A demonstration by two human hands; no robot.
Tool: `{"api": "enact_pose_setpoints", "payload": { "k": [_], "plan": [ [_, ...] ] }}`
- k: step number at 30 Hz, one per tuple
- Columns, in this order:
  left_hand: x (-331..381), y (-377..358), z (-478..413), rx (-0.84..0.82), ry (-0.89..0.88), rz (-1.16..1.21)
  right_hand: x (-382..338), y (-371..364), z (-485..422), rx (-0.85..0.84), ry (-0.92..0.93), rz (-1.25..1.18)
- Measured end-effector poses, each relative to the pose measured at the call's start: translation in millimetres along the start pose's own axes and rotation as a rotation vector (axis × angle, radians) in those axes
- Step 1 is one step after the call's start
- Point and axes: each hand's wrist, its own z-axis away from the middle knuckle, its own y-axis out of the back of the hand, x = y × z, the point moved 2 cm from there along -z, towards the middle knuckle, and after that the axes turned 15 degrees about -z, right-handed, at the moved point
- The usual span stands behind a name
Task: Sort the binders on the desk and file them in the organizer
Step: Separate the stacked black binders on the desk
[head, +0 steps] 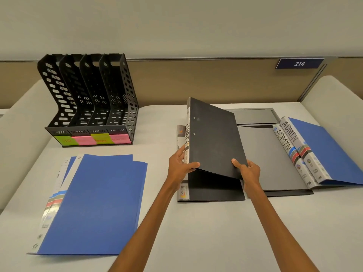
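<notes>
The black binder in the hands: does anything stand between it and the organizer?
Nothing visible. Only desk lies between the black binder and the organizer; the blue binders lie nearer the person, off that path.

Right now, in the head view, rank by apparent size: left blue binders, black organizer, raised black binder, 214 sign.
1. left blue binders, nearer the camera, so unsure
2. black organizer
3. raised black binder
4. 214 sign

Bright even light, wide-angle edge bowing
</notes>
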Motion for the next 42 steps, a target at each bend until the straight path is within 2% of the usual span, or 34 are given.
{"api": "enact_pose_setpoints", "payload": {
  "k": [8,12,16,17,19,22,32,42],
  "plan": [
    [-15,11,3,0.047,0.045,-0.041,5,-8,0,-0.01,0.029,0.045],
    [-43,18,16,0.092,0.104,-0.141,17,-7,5,0.008,0.054,0.187],
    [-75,21,29,0.173,0.259,-0.612,31,-7,14,-0.015,0.096,0.508],
    [-79,21,31,0.181,0.307,-0.667,33,-10,17,-0.013,0.107,0.554],
    [-79,21,28,0.163,0.331,-0.618,35,-17,22,0.007,0.157,0.633],
    [-72,20,25,0.135,0.276,-0.482,35,-31,30,0.048,0.224,0.849],
    [-68,21,27,0.124,0.268,-0.542,41,-37,31,-0.045,0.304,1.09],
    [-66,11,31,0.079,0.221,-0.768,48,-50,46,-0.134,0.335,1.015]
  ]
}}
